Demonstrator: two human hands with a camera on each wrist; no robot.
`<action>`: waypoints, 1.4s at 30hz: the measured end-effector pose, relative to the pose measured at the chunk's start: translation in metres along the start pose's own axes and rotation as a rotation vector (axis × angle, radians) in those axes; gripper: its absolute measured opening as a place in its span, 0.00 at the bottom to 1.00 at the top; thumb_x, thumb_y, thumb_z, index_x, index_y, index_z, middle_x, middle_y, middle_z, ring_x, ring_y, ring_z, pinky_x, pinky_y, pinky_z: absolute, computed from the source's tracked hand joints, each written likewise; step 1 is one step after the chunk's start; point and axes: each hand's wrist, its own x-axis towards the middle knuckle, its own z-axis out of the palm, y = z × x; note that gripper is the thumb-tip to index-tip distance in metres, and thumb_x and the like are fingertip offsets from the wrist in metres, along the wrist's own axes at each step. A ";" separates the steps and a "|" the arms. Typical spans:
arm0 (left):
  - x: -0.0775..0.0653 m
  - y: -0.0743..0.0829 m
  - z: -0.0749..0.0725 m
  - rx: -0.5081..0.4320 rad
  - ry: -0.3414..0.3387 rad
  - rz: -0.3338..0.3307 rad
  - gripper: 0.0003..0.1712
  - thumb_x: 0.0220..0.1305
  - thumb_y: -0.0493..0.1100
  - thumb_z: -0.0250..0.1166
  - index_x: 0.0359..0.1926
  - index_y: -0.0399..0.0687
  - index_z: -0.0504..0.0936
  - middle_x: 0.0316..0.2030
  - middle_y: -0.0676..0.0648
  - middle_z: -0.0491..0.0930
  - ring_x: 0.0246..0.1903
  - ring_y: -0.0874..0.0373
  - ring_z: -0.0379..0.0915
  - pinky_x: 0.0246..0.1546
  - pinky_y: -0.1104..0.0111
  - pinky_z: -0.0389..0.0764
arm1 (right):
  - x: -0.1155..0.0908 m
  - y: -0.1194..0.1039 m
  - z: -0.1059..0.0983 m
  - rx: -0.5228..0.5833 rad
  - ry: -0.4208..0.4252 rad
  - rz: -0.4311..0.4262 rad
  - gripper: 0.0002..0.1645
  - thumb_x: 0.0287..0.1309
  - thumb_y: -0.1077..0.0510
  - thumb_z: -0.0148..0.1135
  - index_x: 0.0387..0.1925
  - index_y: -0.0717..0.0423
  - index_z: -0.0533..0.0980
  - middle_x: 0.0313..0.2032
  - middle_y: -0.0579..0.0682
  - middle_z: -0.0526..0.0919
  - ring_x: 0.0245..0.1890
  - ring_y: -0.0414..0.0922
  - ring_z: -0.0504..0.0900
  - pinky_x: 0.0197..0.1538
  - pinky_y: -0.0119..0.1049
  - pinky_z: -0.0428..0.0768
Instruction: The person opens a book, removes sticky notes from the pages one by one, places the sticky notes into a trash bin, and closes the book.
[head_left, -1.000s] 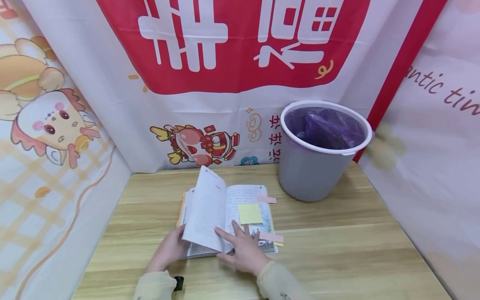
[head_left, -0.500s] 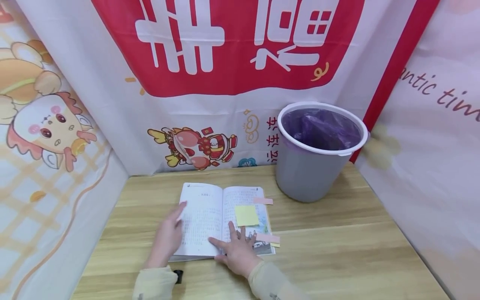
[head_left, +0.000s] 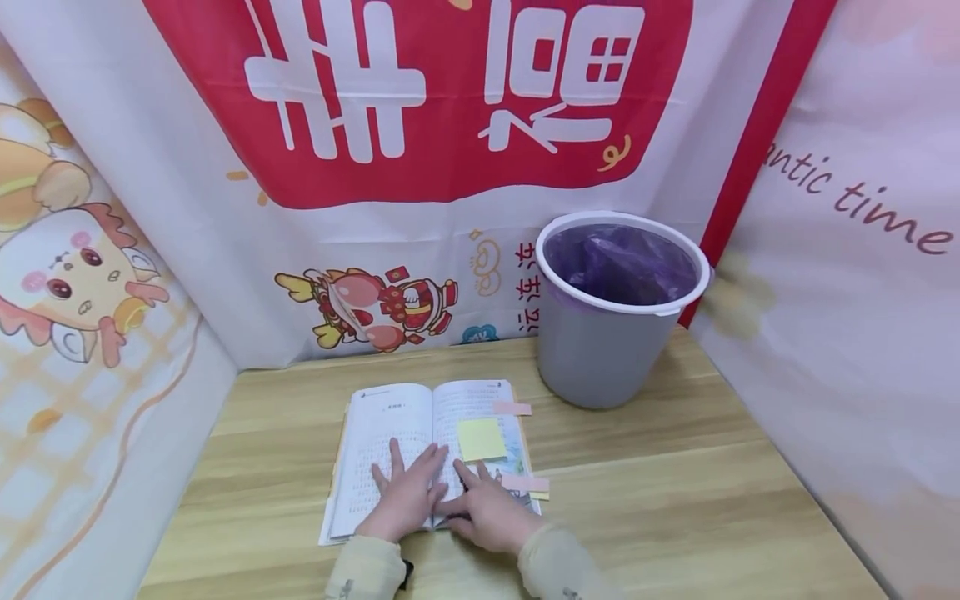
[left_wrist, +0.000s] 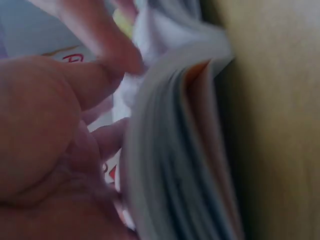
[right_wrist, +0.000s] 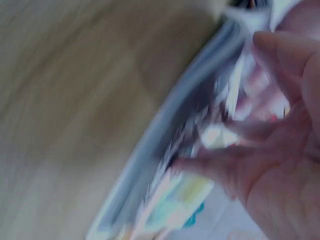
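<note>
An open book [head_left: 382, 425] lies on the wooden table. My left hand [head_left: 408, 493] rests on its left page near the spine, fingers spread. On the lower part of the right page, my right hand [head_left: 487, 508] presses with spread fingers beside the spine. A yellow sticky note [head_left: 482, 439] is on the right page, just above the right hand. Pink tabs, an upper one [head_left: 513, 408] and a lower one [head_left: 527, 483], stick out past the right edge. The left wrist view shows the book's thick page edges [left_wrist: 165, 150] beside the left hand; the right wrist view is blurred.
A grey waste bin [head_left: 600, 350] with a white rim and purple liner stands at the table's back right. Printed cloth hangs behind [head_left: 450, 167] and on both sides. Bare wooden table [head_left: 660, 500] extends right of the book.
The lifted page has been laid down to the left. My left hand has moved from the book's left edge onto the page near the spine. My right hand stays on the right page.
</note>
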 end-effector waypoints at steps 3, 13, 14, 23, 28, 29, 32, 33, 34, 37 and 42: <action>-0.001 0.003 0.001 0.074 -0.026 -0.033 0.35 0.62 0.58 0.67 0.70 0.61 0.71 0.71 0.41 0.63 0.68 0.18 0.24 0.46 0.16 0.30 | -0.006 0.011 -0.017 0.044 -0.002 -0.100 0.16 0.64 0.53 0.65 0.53 0.37 0.83 0.68 0.63 0.68 0.64 0.65 0.69 0.64 0.57 0.70; 0.000 0.015 -0.001 0.058 -0.126 -0.163 0.43 0.47 0.62 0.77 0.67 0.67 0.75 0.74 0.40 0.57 0.67 0.19 0.19 0.37 0.13 0.34 | -0.002 0.040 -0.049 -0.021 0.137 0.036 0.15 0.61 0.59 0.67 0.50 0.53 0.84 0.52 0.52 0.84 0.54 0.49 0.81 0.59 0.45 0.78; 0.000 0.017 -0.001 0.057 -0.131 -0.170 0.44 0.46 0.61 0.77 0.67 0.67 0.75 0.74 0.40 0.57 0.68 0.19 0.19 0.37 0.13 0.34 | 0.000 0.043 -0.049 -0.022 0.145 0.065 0.15 0.61 0.60 0.67 0.50 0.54 0.84 0.52 0.52 0.84 0.54 0.50 0.81 0.59 0.46 0.77; 0.002 0.030 0.003 0.098 -0.089 -0.163 0.45 0.44 0.59 0.78 0.66 0.63 0.75 0.74 0.39 0.54 0.68 0.19 0.18 0.38 0.14 0.34 | 0.016 0.065 -0.028 -0.126 0.189 0.123 0.23 0.56 0.58 0.72 0.55 0.56 0.81 0.58 0.58 0.79 0.60 0.54 0.76 0.63 0.49 0.73; 0.001 0.032 0.004 0.099 -0.071 -0.167 0.45 0.43 0.58 0.78 0.66 0.62 0.76 0.75 0.38 0.53 0.67 0.19 0.18 0.39 0.14 0.32 | 0.021 0.066 -0.021 -0.149 0.170 0.123 0.27 0.53 0.56 0.74 0.57 0.53 0.80 0.61 0.59 0.76 0.63 0.57 0.73 0.64 0.51 0.71; 0.001 0.032 0.004 0.099 -0.069 -0.165 0.45 0.43 0.58 0.78 0.66 0.62 0.76 0.75 0.38 0.53 0.67 0.19 0.18 0.39 0.14 0.32 | 0.021 0.066 -0.020 -0.156 0.168 0.123 0.27 0.53 0.56 0.74 0.57 0.52 0.80 0.61 0.59 0.76 0.63 0.58 0.72 0.64 0.51 0.71; 0.001 0.033 0.004 0.097 -0.071 -0.159 0.46 0.43 0.58 0.78 0.67 0.63 0.75 0.75 0.39 0.53 0.68 0.19 0.17 0.39 0.15 0.31 | 0.022 0.066 -0.018 -0.172 0.163 0.130 0.28 0.52 0.57 0.74 0.57 0.52 0.80 0.61 0.59 0.76 0.64 0.58 0.72 0.64 0.51 0.71; 0.001 0.033 0.004 0.097 -0.072 -0.156 0.46 0.43 0.58 0.78 0.67 0.63 0.75 0.75 0.39 0.53 0.67 0.19 0.17 0.39 0.15 0.31 | 0.023 0.066 -0.018 -0.177 0.161 0.132 0.28 0.52 0.57 0.74 0.57 0.51 0.80 0.61 0.59 0.76 0.64 0.58 0.72 0.64 0.51 0.71; 0.001 0.034 0.004 0.099 -0.073 -0.155 0.46 0.43 0.59 0.78 0.67 0.64 0.75 0.75 0.40 0.52 0.67 0.19 0.17 0.39 0.15 0.31 | 0.023 0.066 -0.017 -0.181 0.162 0.132 0.28 0.52 0.57 0.74 0.57 0.51 0.80 0.61 0.59 0.76 0.64 0.58 0.72 0.64 0.51 0.72; 0.001 0.034 0.005 0.106 -0.072 -0.153 0.46 0.43 0.59 0.77 0.67 0.64 0.75 0.75 0.40 0.53 0.68 0.19 0.18 0.39 0.15 0.32 | 0.024 0.067 -0.017 -0.191 0.171 0.121 0.27 0.53 0.57 0.74 0.56 0.51 0.81 0.60 0.59 0.77 0.62 0.57 0.73 0.63 0.51 0.73; -0.001 0.033 0.008 0.094 -0.078 -0.161 0.46 0.42 0.59 0.78 0.66 0.64 0.75 0.75 0.40 0.53 0.67 0.19 0.18 0.38 0.15 0.31 | 0.024 0.069 -0.015 -0.195 0.184 0.094 0.22 0.55 0.59 0.71 0.54 0.52 0.82 0.57 0.57 0.80 0.60 0.55 0.76 0.62 0.50 0.74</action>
